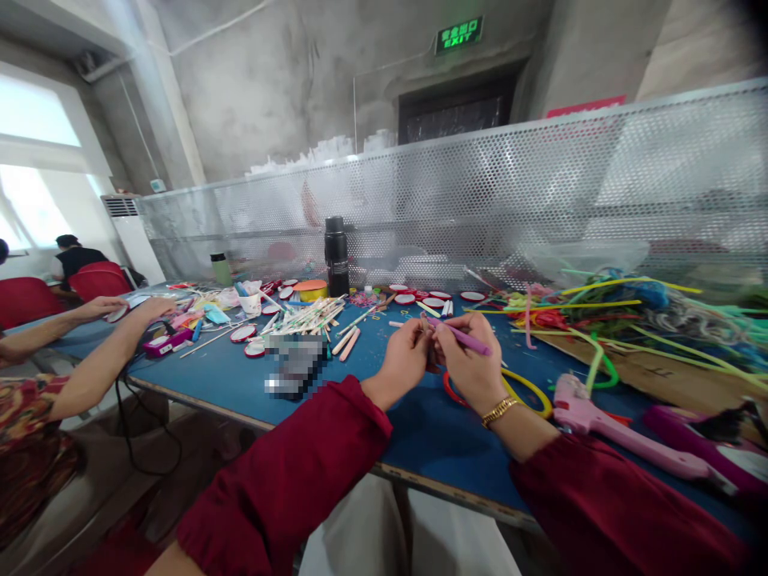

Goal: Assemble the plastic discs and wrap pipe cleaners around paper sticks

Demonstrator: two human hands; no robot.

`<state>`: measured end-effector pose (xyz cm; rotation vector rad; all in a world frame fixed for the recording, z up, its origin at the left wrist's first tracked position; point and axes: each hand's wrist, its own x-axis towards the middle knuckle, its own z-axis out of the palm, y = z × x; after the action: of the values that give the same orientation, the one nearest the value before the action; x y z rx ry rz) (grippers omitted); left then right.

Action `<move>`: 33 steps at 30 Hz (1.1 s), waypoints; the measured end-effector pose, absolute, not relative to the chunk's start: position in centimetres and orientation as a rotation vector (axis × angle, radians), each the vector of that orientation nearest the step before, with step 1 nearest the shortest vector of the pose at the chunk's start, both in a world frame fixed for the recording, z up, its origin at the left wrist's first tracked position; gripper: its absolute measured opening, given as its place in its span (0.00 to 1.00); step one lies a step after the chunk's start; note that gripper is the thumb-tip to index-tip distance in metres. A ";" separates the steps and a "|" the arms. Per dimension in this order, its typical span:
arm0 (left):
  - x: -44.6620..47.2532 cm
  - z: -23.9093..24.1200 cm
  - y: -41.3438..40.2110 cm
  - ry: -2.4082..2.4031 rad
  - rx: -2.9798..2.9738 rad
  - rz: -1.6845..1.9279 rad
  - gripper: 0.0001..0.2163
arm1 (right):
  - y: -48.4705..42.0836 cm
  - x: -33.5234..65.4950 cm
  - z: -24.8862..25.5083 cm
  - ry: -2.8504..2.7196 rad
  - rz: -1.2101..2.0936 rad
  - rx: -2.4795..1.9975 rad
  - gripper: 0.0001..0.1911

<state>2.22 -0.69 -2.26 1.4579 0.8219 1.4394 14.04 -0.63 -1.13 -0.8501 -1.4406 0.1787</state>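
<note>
In front of me, just above the blue table (354, 384), my two hands meet at the fingertips. A purple pen-like stick (471, 339) lies in my right hand (474, 360), its blunt end pointing right between thumb and fingers. My left hand (405, 362) is closed in a pinch at the stick's other end, and whatever it holds is too small and covered to make out. Below my right wrist, partly hidden, are scissors with yellow and red handles (531, 386). Pale pink sticks (350, 345) lie left of my hands.
A pink glue gun (624, 436) lies at right, near a heap of coloured pipe cleaners (636, 308). A black bottle (337, 256), a bundle of sticks (309, 316) and a pixelated dark object (297, 366) sit left. Another person's hands (144, 310) work farther left. A perforated metal screen (444, 216) borders the table.
</note>
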 end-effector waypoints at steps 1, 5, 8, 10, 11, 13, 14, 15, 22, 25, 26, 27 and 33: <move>2.2 -2.3 -0.7 0.818 1.454 1.440 0.13 | -0.6 14.0 -1.1 -1.441 0.180 -0.847 0.09; 2.3 -2.4 -0.7 0.800 1.453 1.439 0.14 | -0.8 14.0 -1.0 -1.452 0.186 -0.843 0.09; 2.3 -2.3 -0.7 0.790 1.456 1.441 0.13 | -0.8 14.0 -1.0 -1.453 0.174 -0.842 0.09; 2.3 -2.3 -0.7 0.797 1.452 1.438 0.13 | -0.7 14.0 -1.1 -1.443 0.188 -0.841 0.09; 2.3 -2.2 -0.7 0.803 1.449 1.436 0.14 | -0.7 14.0 -1.1 -1.439 0.198 -0.844 0.09; 2.3 -2.2 -0.7 0.808 1.448 1.432 0.14 | -0.6 14.1 -1.2 -1.438 0.205 -0.851 0.09; 2.2 -2.3 -0.7 0.807 1.450 1.432 0.14 | -0.6 14.1 -1.2 -1.441 0.203 -0.853 0.09; 2.2 -2.3 -0.6 0.807 1.453 1.433 0.14 | -0.6 14.1 -1.2 -1.446 0.198 -0.852 0.09; 2.3 -2.6 -0.5 0.799 1.451 1.432 0.13 | -0.5 14.1 -1.2 -1.457 0.192 -0.831 0.09; 2.3 -2.5 -0.5 0.801 1.451 1.436 0.13 | -0.2 14.1 -1.4 -1.439 0.208 -0.837 0.09; 2.3 -2.5 -0.5 0.802 1.448 1.438 0.13 | -0.2 14.1 -1.5 -1.435 0.217 -0.838 0.09; 2.3 -2.5 -0.5 0.803 1.446 1.437 0.13 | -0.2 14.1 -1.5 -1.435 0.222 -0.839 0.09; 2.2 -2.4 -0.6 0.807 1.459 1.433 0.13 | -0.4 14.1 -1.4 -1.459 0.186 -0.840 0.10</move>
<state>2.24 -0.64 -2.36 1.4591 0.8068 1.4330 14.14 -0.38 -1.37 -0.8397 -1.4590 0.1856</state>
